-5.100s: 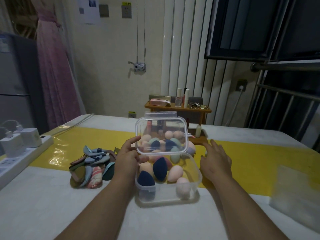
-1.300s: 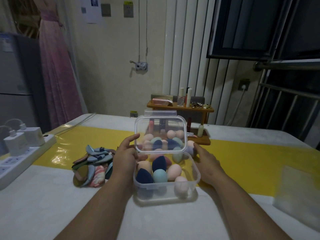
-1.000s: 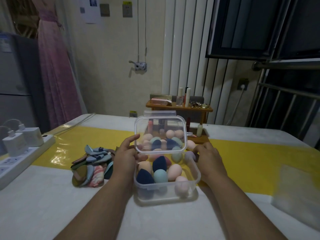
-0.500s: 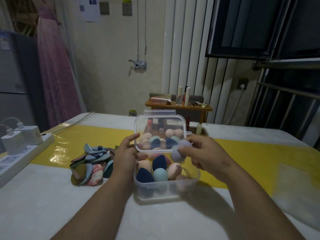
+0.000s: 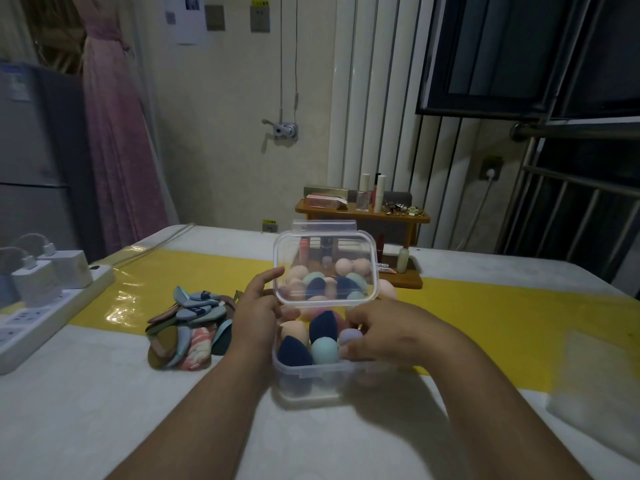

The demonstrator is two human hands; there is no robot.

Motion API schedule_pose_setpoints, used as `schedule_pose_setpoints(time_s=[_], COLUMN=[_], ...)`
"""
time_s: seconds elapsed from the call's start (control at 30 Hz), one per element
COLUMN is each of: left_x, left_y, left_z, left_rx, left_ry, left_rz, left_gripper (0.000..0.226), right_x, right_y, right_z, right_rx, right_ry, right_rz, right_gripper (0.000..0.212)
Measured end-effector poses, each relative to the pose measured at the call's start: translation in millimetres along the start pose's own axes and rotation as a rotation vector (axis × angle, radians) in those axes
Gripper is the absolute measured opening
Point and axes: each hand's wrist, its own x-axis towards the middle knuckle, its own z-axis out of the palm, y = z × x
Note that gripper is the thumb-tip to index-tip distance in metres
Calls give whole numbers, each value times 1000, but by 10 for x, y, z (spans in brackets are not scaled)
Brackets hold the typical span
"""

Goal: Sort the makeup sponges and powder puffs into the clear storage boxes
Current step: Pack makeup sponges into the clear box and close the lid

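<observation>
Down from in front of the lid (image 5: 323,226), my right hand (image 5: 388,336) has dropped into the clear box (image 5: 311,379), its fingers (image 5: 360,315) curled around the lilac sponge (image 5: 349,336), which sits low in the box just beside a teal sponge (image 5: 325,349), with a navy sponge (image 5: 292,353) left of that; whether it rests on those beneath I cannot tell. My left hand (image 5: 258,313) pinches the lid's left edge, holding it upright over the box's far rim as before. More sponges (image 5: 348,266) show through the lid, and a peach sponge (image 5: 387,289) peeks out at its right. Left of the box, a heap of powder puffs (image 5: 187,327) lies on the bench (image 5: 104,410), with a white power strip (image 5: 31,327) near its left edge.
</observation>
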Motion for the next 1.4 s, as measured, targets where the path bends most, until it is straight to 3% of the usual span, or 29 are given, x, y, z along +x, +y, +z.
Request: schedule_pose_setpoints(time_s=[0.2, 0.57, 0.7, 0.93, 1.4], left_x=[-8, 52, 45, 69, 25], left_y=[2, -46, -50, -74, -38], left_z=[-1, -21, -26, -24, -21], left_rx=[1, 12, 6, 21, 24], left_ry=[-7, -16, -16, -6, -13], left_rz=[0, 8, -4, 22, 16], left_gripper=[64, 68, 68, 66, 66], right_x=[58, 135, 141, 129, 96], right_y=[-42, -154, -139, 1, 74], right_z=[19, 144, 163, 119, 109], right_rx=[-46, -146, -191, 1, 276], right_ry=[-87, 160, 119, -13, 35], right_rz=[39, 192, 168, 134, 15], right_gripper=[19, 31, 26, 34, 20])
